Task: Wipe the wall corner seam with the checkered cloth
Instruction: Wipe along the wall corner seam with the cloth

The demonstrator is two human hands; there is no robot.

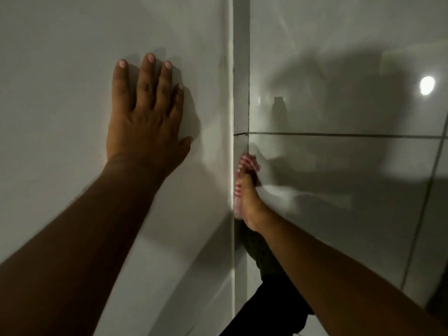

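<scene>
The corner seam [233, 105] runs straight up and down, and the right hand [249, 202] presses the bunched checkered cloth [244, 163] against it low down, while the left hand [145, 122] lies flat and empty on the wall [60, 93], well aside.

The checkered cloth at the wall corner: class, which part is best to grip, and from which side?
Grip the checkered cloth along its bunched middle, coming from the tiled side on the right, as the right hand does. It lies as a narrow upright strip pressed into the corner seam, so the left wall blocks the other side; the left hand merely braces there.
</scene>
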